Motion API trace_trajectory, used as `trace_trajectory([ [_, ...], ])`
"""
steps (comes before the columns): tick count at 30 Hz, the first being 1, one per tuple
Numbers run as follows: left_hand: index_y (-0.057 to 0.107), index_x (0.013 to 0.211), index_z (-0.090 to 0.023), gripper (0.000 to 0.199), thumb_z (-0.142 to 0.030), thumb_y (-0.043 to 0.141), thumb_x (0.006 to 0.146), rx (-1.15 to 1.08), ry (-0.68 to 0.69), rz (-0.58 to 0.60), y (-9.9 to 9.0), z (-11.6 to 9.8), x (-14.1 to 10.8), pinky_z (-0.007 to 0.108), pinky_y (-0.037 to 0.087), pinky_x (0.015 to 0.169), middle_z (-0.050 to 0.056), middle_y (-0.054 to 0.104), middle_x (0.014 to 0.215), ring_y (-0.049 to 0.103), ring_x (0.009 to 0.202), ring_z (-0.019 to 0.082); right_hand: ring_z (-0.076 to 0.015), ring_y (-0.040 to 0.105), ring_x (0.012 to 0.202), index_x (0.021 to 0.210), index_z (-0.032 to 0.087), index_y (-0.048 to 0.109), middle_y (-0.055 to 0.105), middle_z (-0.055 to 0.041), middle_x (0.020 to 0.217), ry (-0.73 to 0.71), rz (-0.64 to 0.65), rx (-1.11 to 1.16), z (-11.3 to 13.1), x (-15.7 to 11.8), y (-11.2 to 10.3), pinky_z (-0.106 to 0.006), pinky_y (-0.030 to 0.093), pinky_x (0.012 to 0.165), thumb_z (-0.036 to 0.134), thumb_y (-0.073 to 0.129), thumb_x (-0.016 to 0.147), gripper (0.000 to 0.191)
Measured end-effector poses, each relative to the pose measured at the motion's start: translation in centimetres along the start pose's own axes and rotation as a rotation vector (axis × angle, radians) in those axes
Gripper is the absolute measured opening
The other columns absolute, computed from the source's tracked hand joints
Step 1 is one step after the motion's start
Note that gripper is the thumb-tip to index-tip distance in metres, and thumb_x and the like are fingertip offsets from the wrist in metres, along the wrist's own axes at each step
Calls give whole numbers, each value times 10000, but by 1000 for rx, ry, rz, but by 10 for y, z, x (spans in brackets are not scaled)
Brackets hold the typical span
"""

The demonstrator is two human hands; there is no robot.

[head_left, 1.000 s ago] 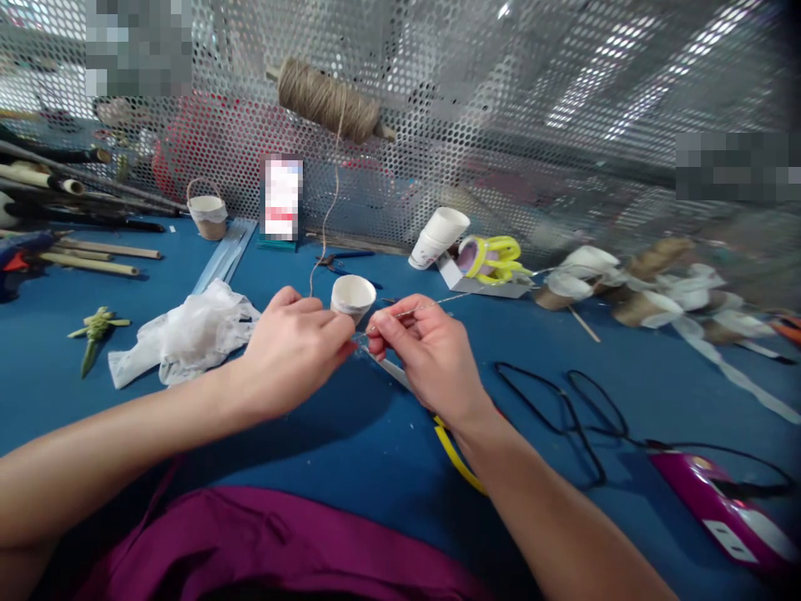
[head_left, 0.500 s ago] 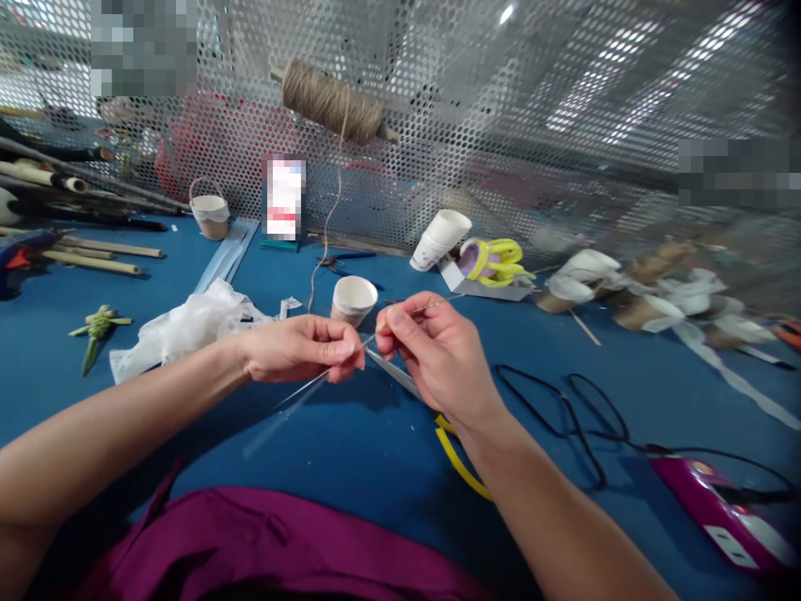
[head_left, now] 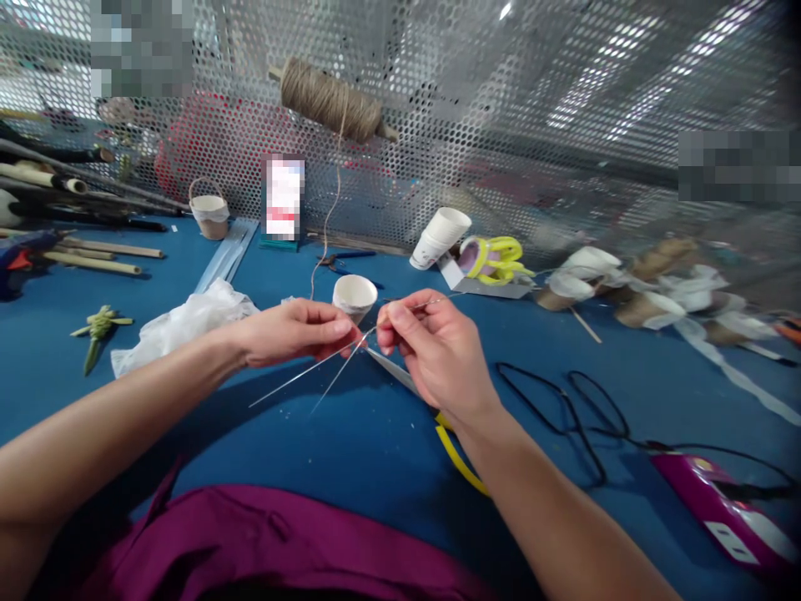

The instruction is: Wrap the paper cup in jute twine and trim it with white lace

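Note:
Thin silvery wire [head_left: 299, 376] runs between my hands, its two strands crossing near the left fingertips and their ends fanning out to the lower left. My right hand [head_left: 431, 351] pinches the wire between thumb and forefinger, and a short tail sticks out behind the fingers. My left hand [head_left: 306, 335] is closed at the crossing, thumb against forefinger. Just behind the hands stands a white-lined paper cup [head_left: 355, 294]. Partly under my right hand lie scissors with a yellow handle [head_left: 460, 457]; the hand hides their middle.
Crumpled white cloth [head_left: 188, 328] lies behind my left forearm. Twine on a spool [head_left: 331, 98] hangs at the mesh wall, above pliers [head_left: 350, 255]. Stacked cups [head_left: 440, 237] lean at the back. A black cable [head_left: 566, 409] loops to a purple power strip [head_left: 719, 509] at right.
The two wire strands now spread apart at the lower left, where they lay closer together before. My left fingers have shifted slightly up and left; my right hand has barely moved.

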State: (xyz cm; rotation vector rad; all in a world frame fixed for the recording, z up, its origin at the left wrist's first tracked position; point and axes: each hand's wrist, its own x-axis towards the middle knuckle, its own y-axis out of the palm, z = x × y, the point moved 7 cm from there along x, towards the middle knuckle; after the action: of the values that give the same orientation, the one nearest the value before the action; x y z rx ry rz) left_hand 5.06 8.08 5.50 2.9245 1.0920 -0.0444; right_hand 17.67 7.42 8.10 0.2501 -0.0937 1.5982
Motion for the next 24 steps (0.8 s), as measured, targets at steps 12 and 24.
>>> trace_trajectory([
  [12, 499, 575, -152, 196, -179, 508, 770, 1126, 159, -418, 6, -40, -16, 275, 352, 608, 3, 525, 579, 472, 603, 129, -77, 567, 493, 708, 173, 544, 633, 21, 614, -34, -39, -201, 1, 0, -3, -216, 491, 471, 245, 662, 768, 150],
  [24, 540, 760, -163, 355, -506, 628, 732, -420, -90, 244, 24, 15, -4, 252, 397, 603, -36, 526, 539, 509, 556, 102, -70, 555, 485, 680, 182, 549, 630, 37, 601, 24, 1, 71, 0, 2, -1, -209, 457, 450, 265, 722, 694, 192],
])
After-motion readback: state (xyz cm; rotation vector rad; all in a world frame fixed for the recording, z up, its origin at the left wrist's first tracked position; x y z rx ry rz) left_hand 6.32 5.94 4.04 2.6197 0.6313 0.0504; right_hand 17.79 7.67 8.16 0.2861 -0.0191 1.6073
